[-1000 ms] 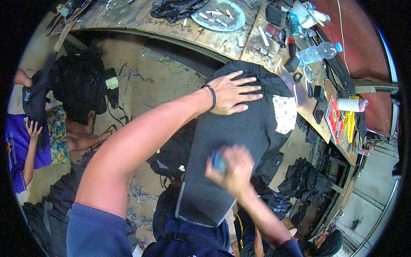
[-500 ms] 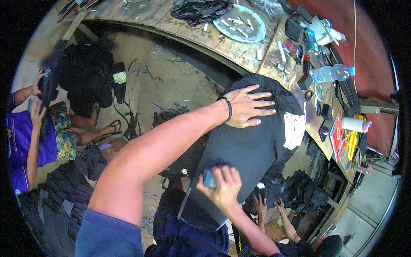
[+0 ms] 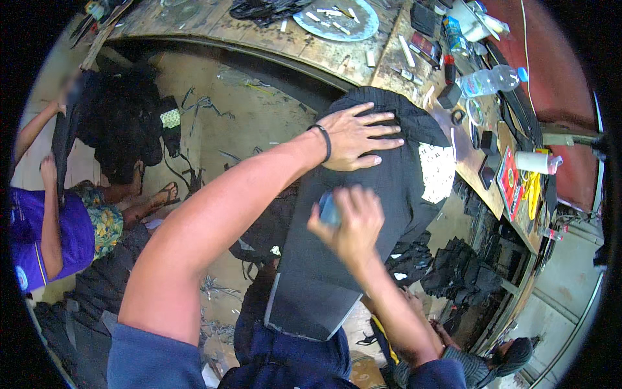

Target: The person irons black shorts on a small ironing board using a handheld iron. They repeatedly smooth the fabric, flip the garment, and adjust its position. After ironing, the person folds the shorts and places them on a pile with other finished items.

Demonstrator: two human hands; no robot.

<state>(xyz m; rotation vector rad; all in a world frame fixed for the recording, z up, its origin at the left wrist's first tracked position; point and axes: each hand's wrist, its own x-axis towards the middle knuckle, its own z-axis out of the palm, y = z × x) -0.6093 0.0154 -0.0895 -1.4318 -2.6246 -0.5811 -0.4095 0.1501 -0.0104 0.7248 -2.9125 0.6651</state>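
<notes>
A black garment (image 3: pixel 317 253) lies stretched over a long dark board (image 3: pixel 308 308), whose near end rests at my lap. My left hand (image 3: pixel 359 139), a black band at its wrist, presses flat on the cloth with fingers spread. Lower down, my right hand (image 3: pixel 356 223) grips a small blue-grey block (image 3: pixel 329 211) over the cloth; its fingers are blurred by motion. I cannot tell what kind of block it is, or whether it touches the cloth. A white patterned patch (image 3: pixel 437 172) shows at the garment's right side.
Beyond is a wooden table (image 3: pixel 259 35) with a round plate (image 3: pixel 337 18), a water bottle (image 3: pixel 492 81) and a red booklet (image 3: pixel 510 185). On the left a person in purple (image 3: pixel 65 227) handles black cloth. Another person (image 3: pixel 499 363) sits lower right, near piled black cloth (image 3: pixel 460 272).
My right hand has moved up the cloth with the block, away from the near end. My left hand stays flat on the garment. The whole view has shifted slightly.
</notes>
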